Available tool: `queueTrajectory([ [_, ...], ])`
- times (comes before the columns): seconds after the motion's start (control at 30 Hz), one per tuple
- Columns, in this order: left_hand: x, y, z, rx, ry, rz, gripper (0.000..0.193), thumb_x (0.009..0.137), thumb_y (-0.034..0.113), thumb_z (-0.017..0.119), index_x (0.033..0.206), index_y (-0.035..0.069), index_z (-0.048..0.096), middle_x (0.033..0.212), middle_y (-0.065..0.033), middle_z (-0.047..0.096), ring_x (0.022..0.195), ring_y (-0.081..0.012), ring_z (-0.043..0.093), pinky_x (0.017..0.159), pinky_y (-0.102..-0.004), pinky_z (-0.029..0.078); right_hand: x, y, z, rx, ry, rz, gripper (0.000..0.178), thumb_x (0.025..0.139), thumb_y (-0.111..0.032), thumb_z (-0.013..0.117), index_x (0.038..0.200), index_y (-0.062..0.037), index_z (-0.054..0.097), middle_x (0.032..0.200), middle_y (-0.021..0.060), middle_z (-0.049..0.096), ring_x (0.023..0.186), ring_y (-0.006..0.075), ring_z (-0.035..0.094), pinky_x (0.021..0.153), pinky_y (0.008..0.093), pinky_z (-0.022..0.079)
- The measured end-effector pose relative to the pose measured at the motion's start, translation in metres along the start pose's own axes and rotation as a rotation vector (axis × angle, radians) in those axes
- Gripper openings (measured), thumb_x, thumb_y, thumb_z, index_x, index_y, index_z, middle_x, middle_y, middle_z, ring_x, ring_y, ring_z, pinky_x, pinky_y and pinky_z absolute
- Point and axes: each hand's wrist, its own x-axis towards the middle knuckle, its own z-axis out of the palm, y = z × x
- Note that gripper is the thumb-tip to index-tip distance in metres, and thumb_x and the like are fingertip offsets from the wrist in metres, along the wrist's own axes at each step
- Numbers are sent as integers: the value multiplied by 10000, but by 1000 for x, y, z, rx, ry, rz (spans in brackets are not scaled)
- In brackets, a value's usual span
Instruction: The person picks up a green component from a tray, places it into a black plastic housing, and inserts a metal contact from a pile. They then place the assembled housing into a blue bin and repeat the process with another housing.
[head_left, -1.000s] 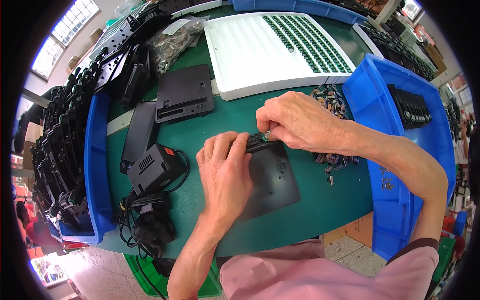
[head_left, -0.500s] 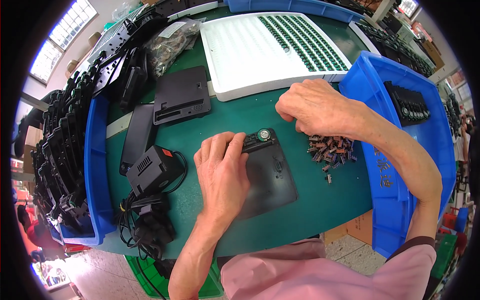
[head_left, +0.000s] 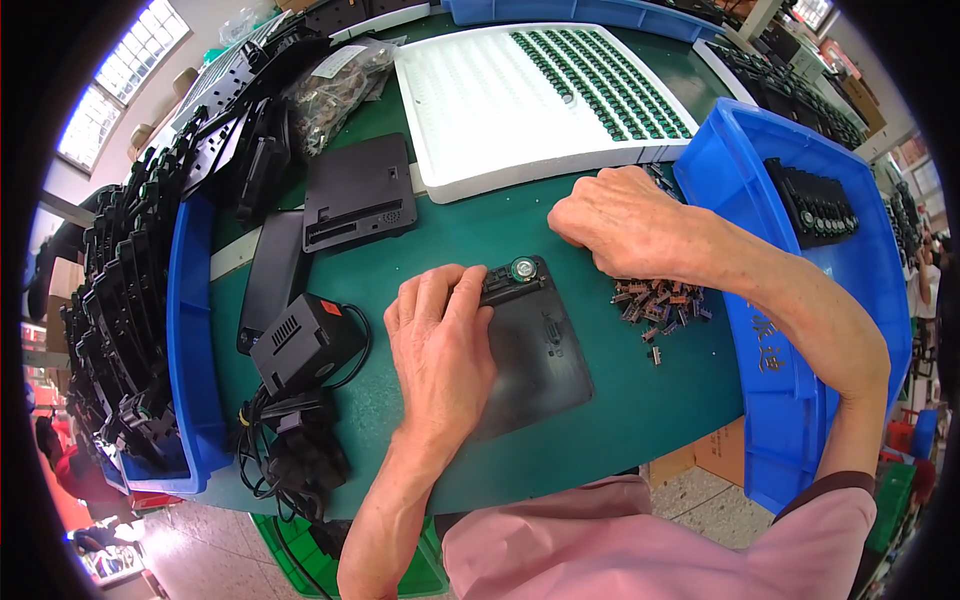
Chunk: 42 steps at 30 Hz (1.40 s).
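Observation:
A flat black plastic housing panel lies on the bench in front of me, with a round silver-and-green component at its far right corner. My left hand grips the panel's far left edge, fingers held together and the thumb tucked beside them. My right hand is closed, knuckles up, just above and beyond a heap of small slide switches. Its fingertips are turned under, so whatever they hold is hidden. One loose switch lies nearer to me than the heap.
A white foam tray holds rows of round green parts. Blue bins with black parts flank the bench. At left lie another black housing, a black boxy device with a cable, and a bag of parts.
My right hand has curled in more and shifted slightly; its fingertips show less than before. My left hand stays on the panel. The whole view has moved a little.

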Motion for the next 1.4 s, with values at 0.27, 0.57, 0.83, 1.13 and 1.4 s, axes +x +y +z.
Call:
queueTrajectory([
  [0.27, 1, 0, 1, -10, 6, 11, 411, 744, -61, 710, 1142, 22, 651, 1094, -77, 608, 1054, -289, 555, 909, -417, 413, 2, 5, -6, 261, 13, 5, 186, 633, 21, 634, 809, 7, 694, 756, 177, 693, 765, 344, 692, 638, 447, 523],
  [0.57, -1, -1, 0, -8, 3, -34, 397, 756, -39, 714, 1143, 31, 655, 1095, -72, 609, 1067, -285, 548, 913, -421, 409, 6, 17, -9, 881, -177, -15, 242, 758, -63, 660, 967, 50, 707, 751, 49, 660, 687, 119, 597, 641, 293, 502],
  [0.83, 1, -7, -5, 17, 32, -59, 391, 758, -39, 708, 1141, 21, 655, 1101, -79, 607, 1074, -292, 546, 915, -425, 412, 3, 3, -18, 1155, -309, 66, 208, 868, -49, 646, 1041, 49, 707, 865, 58, 689, 778, 116, 663, 719, 243, 552],
  [1.13, 0, -8, -3, 14, 49, -47, 387, 757, -33, 717, 1131, 34, 649, 1100, -76, 597, 1073, -285, 543, 911, -426, 405, 8, 5, -9, 1246, -398, -6, 242, 830, 1, 697, 1066, 54, 703, 908, 92, 716, 836, 147, 696, 791, 269, 573],
  [1.4, 0, -6, -5, 13, 46, -57, 356, 784, -29, 670, 1135, 32, 659, 1098, -90, 615, 1068, -306, 554, 891, -411, 421, 7, 0, -12, 1145, -345, 18, 250, 858, -101, 735, 1065, 37, 709, 896, 86, 718, 798, 119, 678, 750, 253, 564],
])
